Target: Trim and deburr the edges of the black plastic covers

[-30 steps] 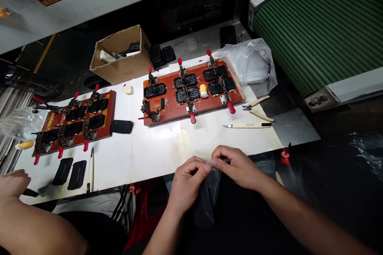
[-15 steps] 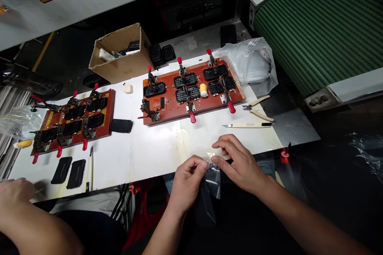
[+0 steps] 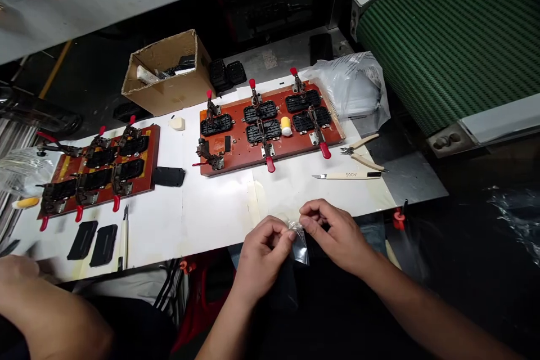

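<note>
At the table's front edge, my left hand [image 3: 262,256] pinches the gathered top of a clear plastic bag [image 3: 301,251]. My right hand [image 3: 335,233] is closed at the bag's other edge, thumb and forefinger together on the film. Below the hands the bag hangs over my dark lap, and a dark shape there is hard to make out. Beyond them lies a red-brown fixture board [image 3: 236,160] with black plastic parts [image 3: 262,131] under red-tipped toggle clamps. A craft knife [image 3: 348,175] and cutting pliers [image 3: 365,151] rest to the right.
A co-worker's arm [image 3: 50,309] reaches in at left, near a second clamp board [image 3: 154,152] and two black parts [image 3: 103,244]. Behind stand a cardboard box [image 3: 164,93] and a plastic-wrapped bundle [image 3: 354,87]. A green conveyor belt [image 3: 455,39] is at upper right.
My right thumb and fingers, apart before, have closed on the bag's edge. The dark piece below my left hand shows less clearly. The view has shifted slightly.
</note>
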A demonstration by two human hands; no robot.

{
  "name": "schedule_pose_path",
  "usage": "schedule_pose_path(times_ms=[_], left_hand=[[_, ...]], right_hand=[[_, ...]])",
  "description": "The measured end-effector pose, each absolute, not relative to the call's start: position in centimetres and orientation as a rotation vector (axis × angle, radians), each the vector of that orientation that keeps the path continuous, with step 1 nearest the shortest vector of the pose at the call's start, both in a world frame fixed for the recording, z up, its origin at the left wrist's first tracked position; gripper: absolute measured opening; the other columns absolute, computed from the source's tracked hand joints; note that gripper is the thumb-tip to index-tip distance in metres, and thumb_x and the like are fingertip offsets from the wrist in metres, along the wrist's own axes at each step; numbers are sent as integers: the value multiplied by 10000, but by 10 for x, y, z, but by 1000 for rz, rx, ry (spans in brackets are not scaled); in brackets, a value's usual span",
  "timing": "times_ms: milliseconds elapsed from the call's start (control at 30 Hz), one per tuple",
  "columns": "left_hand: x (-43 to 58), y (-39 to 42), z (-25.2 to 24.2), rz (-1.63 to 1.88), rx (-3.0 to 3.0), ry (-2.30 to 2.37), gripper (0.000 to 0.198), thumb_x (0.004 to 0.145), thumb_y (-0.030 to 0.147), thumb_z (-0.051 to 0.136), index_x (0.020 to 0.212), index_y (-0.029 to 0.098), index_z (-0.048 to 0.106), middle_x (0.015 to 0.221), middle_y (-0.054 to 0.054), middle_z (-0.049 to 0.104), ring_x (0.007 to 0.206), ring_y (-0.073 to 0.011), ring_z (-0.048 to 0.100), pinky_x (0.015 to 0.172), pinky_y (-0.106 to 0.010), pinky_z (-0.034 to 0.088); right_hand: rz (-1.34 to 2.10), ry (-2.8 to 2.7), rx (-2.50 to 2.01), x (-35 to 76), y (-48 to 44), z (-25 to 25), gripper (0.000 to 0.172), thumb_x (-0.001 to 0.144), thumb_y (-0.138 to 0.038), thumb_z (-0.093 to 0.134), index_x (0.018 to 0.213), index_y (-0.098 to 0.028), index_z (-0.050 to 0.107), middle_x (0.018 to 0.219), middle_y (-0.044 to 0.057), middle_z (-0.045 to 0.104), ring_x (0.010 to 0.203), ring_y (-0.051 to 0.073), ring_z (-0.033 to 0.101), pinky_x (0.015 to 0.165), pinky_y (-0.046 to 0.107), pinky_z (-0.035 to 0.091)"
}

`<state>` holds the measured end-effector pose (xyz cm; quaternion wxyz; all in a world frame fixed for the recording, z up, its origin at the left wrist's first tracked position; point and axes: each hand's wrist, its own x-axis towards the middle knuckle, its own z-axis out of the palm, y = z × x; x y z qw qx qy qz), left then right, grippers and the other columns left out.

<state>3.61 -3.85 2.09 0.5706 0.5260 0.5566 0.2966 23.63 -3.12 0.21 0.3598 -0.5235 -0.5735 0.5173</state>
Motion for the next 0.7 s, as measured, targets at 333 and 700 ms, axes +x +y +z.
schedule_pose_path(times_ms=[333, 700], left_hand=[[26, -32, 21, 618, 1078, 1312, 269, 921, 455, 749, 867, 192, 732, 796, -6, 629, 747, -140, 520, 670, -255, 390], [36, -33, 21, 866, 1048, 1440, 222, 966, 428, 712, 933, 209, 693, 916, -3, 704, 846, -145, 610, 804, -241, 468]], right_hand=[[996, -1880, -1295, 242, -18, 1, 131, 978, -149, 560, 1018, -215, 667, 992, 49, 678, 904, 198, 630, 817, 339, 490], [1148, -1650, -1481, 225, -13, -6, 148, 964, -245, 670, 1101, -231, 617, 965, 18, 657, 823, 176, 659, 757, 315, 549]])
